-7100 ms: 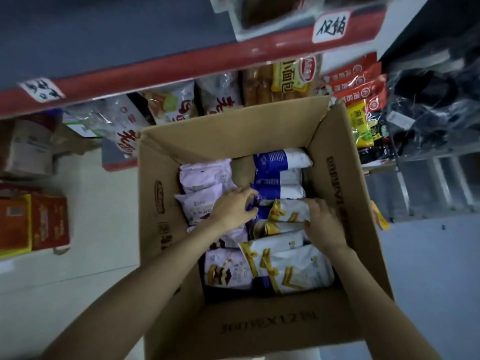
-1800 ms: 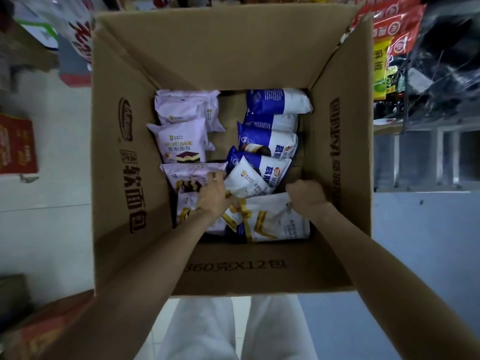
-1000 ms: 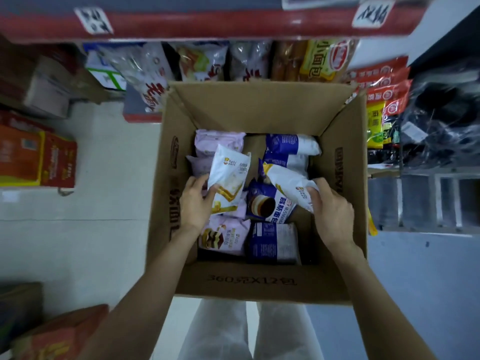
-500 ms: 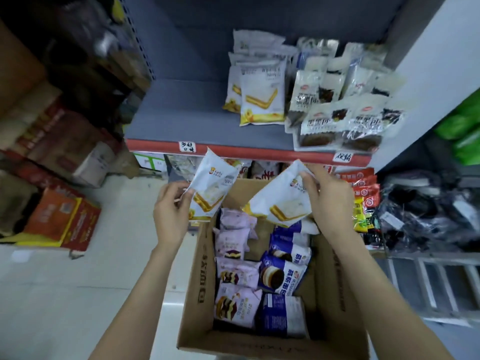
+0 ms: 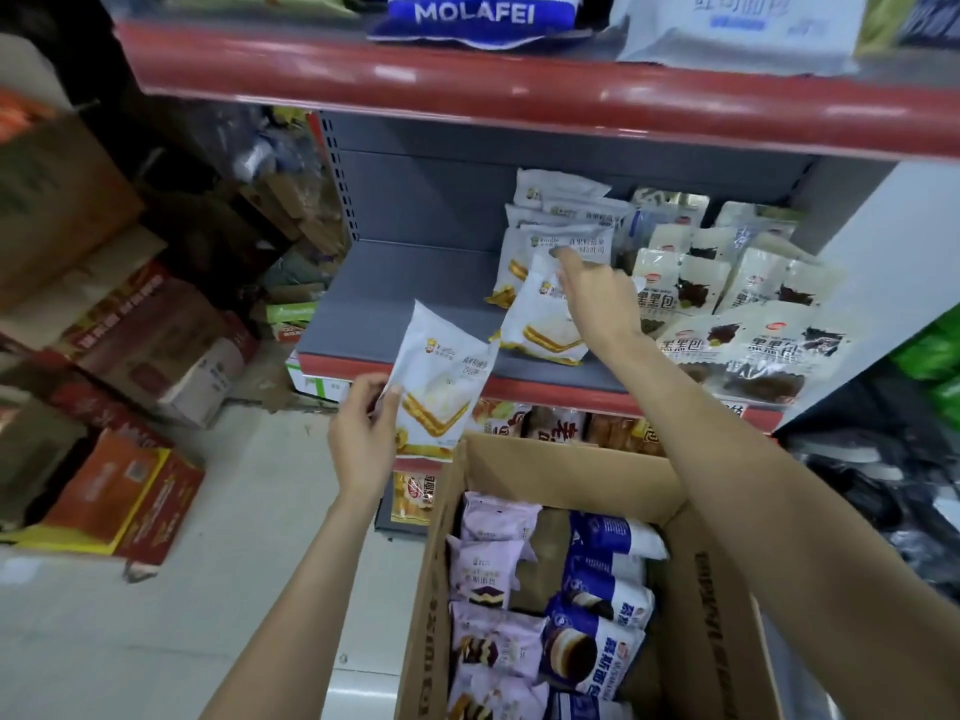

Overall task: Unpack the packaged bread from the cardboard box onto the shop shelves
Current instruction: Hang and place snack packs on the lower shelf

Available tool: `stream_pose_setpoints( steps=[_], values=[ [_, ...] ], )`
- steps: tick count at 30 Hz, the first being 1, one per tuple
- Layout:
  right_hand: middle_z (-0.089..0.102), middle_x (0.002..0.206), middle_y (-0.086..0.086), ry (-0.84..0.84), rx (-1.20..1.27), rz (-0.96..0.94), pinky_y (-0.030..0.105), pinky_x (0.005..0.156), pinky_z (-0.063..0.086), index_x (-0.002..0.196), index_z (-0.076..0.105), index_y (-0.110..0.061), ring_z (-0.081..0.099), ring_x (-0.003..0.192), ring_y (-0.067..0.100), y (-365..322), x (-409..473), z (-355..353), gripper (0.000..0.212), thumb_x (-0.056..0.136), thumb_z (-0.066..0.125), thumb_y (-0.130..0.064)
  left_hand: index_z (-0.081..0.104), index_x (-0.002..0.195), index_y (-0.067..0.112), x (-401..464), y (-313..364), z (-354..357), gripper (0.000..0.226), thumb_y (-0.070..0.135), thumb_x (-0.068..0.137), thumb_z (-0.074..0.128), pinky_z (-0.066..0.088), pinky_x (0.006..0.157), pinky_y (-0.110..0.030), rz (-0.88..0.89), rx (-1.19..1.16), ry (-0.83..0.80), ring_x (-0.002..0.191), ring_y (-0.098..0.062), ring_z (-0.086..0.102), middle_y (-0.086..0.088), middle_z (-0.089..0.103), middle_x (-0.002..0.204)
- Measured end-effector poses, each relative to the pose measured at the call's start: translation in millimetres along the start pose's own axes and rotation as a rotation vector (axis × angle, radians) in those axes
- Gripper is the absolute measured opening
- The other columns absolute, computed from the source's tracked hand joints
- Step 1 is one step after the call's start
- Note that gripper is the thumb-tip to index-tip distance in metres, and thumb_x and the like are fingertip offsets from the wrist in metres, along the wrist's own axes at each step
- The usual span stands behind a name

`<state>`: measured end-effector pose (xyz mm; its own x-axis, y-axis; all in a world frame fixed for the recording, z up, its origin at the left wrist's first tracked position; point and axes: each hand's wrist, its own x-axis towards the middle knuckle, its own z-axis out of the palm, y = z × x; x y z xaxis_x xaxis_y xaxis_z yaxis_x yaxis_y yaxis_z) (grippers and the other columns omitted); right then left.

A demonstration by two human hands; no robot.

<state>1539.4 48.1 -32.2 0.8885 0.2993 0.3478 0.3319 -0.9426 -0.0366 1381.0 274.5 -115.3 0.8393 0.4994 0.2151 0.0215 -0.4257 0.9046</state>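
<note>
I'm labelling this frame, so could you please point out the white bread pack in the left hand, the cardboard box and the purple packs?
white bread pack (image 5: 441,376), head view, front face.
cardboard box (image 5: 566,472), head view, far wall.
purple packs (image 5: 485,574), head view, second pack's front.

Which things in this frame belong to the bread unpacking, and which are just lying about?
In the job: left hand holding white bread packet; right hand placing white packet on grey shelf; brown cardboard box.

Lying about: orange cartons on floor; dark-filled packets.
</note>
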Motion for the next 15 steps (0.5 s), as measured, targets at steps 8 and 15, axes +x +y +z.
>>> stream_pose_setpoints(
  steps=[8,15],
  values=[
    [0.025,0.152,0.012,-0.062,0.643,-0.032,0.027,0.114,0.017,0.139,0.039,-0.009,0.016,0.143,0.024,6.0,-9.4,29.8,0.047,0.094,0.044,0.001,0.057,0.089,0.023,30.2,26.0,39.5,0.006,0.022,0.094,0.056,0.043,0.067,-0.024,-0.07,-0.164,-0.057,0.075,-0.002,0.057,0.011,0.063,0.081],
    [0.006,0.157,0.005,-0.127,0.777,0.17,0.031,0.103,0.028,0.147,0.014,-0.037,0.008,0.145,0.018,1.1,-87.0,35.0,0.07,0.093,0.056,-0.028,0.056,0.099,0.012,68.1,59.1,114.8,0.004,0.013,0.096,0.054,0.043,0.068,-0.011,-0.165,-0.525,-0.255,0.079,0.002,0.059,0.007,0.065,0.09]
  ],
)
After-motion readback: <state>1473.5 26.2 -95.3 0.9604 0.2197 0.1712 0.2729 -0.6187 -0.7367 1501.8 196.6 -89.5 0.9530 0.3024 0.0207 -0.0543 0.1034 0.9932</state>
